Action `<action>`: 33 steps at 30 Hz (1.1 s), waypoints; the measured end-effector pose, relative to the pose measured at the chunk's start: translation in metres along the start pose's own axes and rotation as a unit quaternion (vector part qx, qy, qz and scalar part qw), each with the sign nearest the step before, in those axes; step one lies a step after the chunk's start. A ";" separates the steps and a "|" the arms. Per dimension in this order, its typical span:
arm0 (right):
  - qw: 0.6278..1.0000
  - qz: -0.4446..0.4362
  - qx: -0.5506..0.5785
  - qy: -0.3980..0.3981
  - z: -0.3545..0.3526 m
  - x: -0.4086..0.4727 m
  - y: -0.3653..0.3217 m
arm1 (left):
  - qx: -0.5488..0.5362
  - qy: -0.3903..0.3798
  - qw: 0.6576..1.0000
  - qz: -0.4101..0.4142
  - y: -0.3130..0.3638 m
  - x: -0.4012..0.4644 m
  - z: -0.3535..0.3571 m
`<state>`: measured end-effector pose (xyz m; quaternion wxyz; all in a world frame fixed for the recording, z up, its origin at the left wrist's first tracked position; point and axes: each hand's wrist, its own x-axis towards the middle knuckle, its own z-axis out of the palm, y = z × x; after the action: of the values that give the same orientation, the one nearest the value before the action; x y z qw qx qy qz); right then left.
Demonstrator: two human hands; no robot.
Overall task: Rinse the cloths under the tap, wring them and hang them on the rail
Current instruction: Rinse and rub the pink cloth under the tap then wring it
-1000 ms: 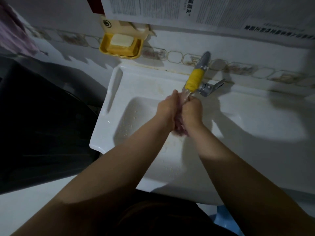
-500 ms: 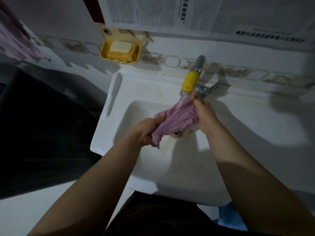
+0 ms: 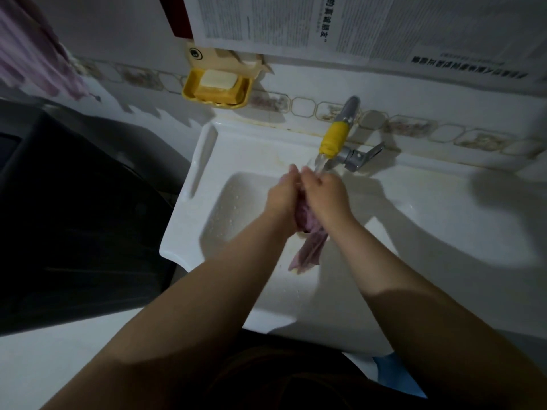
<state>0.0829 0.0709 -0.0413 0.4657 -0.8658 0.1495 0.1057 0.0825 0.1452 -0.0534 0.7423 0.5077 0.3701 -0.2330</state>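
From the head view I see both forearms reaching up from the bottom of the frame and meeting at centre, over the white sink (image 3: 429, 232). My left hand (image 3: 282, 198) and right hand (image 3: 327, 196) are pressed close together, backs toward the camera, knuckles nearly touching, fingers curled inward around the pink cloth (image 3: 307, 247). The cloth is bunched between the two palms, mostly hidden, and its loose tail hangs down below the wrists into the basin, just under centre of the frame. Both hands grip it tightly; I cannot make out the individual fingertips on the far side. The hands sit directly beneath the spout of the tap (image 3: 336, 137), which carries a yellow sleeve and juts from the wall right of centre, with water running from it onto the fingers. A grey lever sticks out to the right of the spout. In the upper centre-left a yellow soap dish (image 3: 216, 90) with a pale bar hangs on the tiled wall, and printed paper (image 3: 325, 22) covers the wall above it. Another pink cloth (image 3: 35, 60) hangs in the upper left corner, blurred.
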 end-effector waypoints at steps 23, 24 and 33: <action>0.980 -0.034 0.055 -0.190 -0.054 0.030 0.030 | 0.321 -0.122 0.930 0.131 0.010 0.008 -0.089; 0.978 -0.041 0.059 -0.194 -0.055 0.028 0.030 | 0.246 -0.134 0.950 0.138 0.012 0.009 -0.091; 0.935 0.022 0.293 -0.196 -0.043 0.011 0.031 | 0.035 -0.143 0.984 0.104 0.011 0.012 -0.081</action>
<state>0.0845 0.0165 -0.0453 0.7165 -0.6492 0.0988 0.2352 0.0727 0.2244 -0.0731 0.7898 0.5304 0.1970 -0.2371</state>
